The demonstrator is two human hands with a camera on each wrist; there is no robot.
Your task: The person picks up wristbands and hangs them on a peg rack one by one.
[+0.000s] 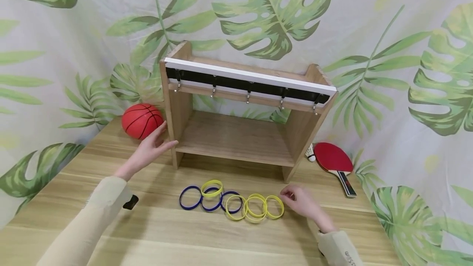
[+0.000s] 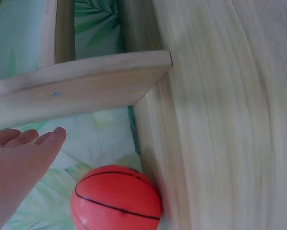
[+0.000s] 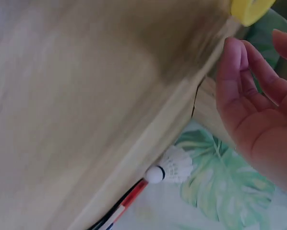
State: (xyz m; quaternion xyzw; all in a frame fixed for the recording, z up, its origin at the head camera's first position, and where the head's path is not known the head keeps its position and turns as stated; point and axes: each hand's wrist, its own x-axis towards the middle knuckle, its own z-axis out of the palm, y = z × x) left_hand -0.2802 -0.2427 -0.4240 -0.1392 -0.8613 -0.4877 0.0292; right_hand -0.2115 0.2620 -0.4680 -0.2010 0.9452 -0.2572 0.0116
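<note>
My left hand [image 1: 149, 149] is at the left side panel of a wooden rack [image 1: 236, 157], thumb and fingers spread around its front edge. In the left wrist view a gap shows between the fingers and the panel [image 2: 86, 93]; whether the thumb touches it I cannot tell. Low over the table, my right hand [image 1: 301, 202] is just right of a yellow ring [image 1: 283, 207], its fingers loosely bent. Seen from the right wrist, thumb and fingers stand apart with nothing between them, near a yellow band [image 3: 249, 12]. Several yellow rings and three blue rings [image 1: 180, 198] lie overlapping in a row.
A white-and-black rail [image 1: 251, 76] with several metal hooks [image 1: 248, 97] runs across the rack's top front. Left of the rack sits a red ball [image 1: 141, 121]. On its right lie a shuttlecock [image 1: 311, 154] and a red table tennis bat [image 1: 333, 157]. Leaf-patterned cloth [image 1: 369, 7] hangs behind.
</note>
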